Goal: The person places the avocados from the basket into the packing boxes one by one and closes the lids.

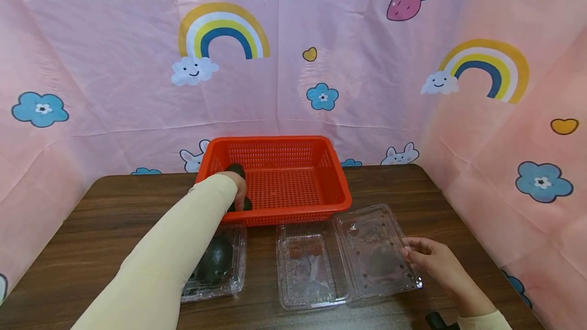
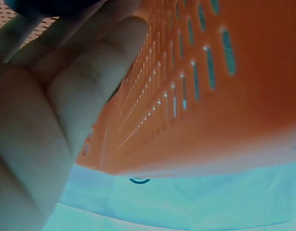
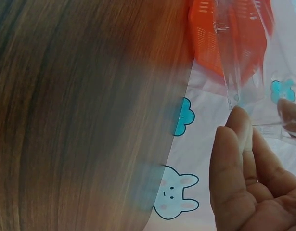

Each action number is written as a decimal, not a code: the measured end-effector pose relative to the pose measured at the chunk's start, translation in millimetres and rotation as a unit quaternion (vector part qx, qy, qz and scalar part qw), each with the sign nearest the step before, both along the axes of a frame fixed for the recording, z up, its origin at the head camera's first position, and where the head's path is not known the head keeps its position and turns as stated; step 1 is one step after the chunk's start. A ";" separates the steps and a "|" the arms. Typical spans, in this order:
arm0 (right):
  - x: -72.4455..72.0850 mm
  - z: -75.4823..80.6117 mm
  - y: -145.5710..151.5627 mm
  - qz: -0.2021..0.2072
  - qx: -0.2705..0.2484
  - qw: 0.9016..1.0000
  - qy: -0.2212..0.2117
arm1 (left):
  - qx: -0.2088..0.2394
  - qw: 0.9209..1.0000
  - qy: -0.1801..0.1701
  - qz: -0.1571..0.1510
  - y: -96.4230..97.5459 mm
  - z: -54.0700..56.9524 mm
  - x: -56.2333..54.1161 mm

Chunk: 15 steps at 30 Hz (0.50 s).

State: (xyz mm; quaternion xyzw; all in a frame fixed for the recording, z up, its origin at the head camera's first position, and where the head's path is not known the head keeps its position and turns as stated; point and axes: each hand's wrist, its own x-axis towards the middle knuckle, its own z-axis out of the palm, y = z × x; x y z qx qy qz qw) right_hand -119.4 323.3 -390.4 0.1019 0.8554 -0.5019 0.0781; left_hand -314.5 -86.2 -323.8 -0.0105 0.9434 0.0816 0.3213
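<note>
My left hand [image 1: 239, 187] reaches down into the left end of the red basket [image 1: 339, 187], fingers around a dark green avocado [image 1: 247, 203]. In the left wrist view that avocado [image 2: 56, 6] shows only at the top edge, against the fingers [image 2: 85, 72]. Another avocado [image 1: 237, 169] lies just behind the hand. My right hand [image 1: 435, 264] pinches the outer edge of the raised lid [image 1: 376, 253] of a clear plastic clamshell box [image 1: 307, 269]. In the right wrist view, thumb and fingertips [image 3: 239, 120] meet at the lid's corner.
Left of the open box stands another clear clamshell box [image 1: 239, 269] with a dark green avocado [image 1: 217, 259] inside, partly behind my left sleeve. A small black object [image 1: 435, 320] is at the front right. Pink printed cloth [image 1: 293, 90] hangs behind and beside the wooden table [image 1: 128, 208].
</note>
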 end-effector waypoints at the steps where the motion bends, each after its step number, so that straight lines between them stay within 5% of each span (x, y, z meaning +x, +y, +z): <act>1: 0.3 0.0 -0.1 -0.002 -0.001 1.000 -0.001 | 0.005 1.000 0.000 0.002 0.6 2.2 2.6; 5: 1.5 -0.1 -0.3 -0.005 -0.004 1.000 0.000 | 0.004 1.000 0.003 -0.023 2.3 4.1 6.6; 11: 2.2 0.0 0.0 0.001 -0.005 1.000 0.005 | -0.068 0.984 0.002 -0.168 0.3 -11.7 -5.7; 15: 2.0 0.3 0.9 0.006 -0.002 1.000 0.008 | -0.069 0.982 0.006 -0.176 0.9 -15.9 -7.9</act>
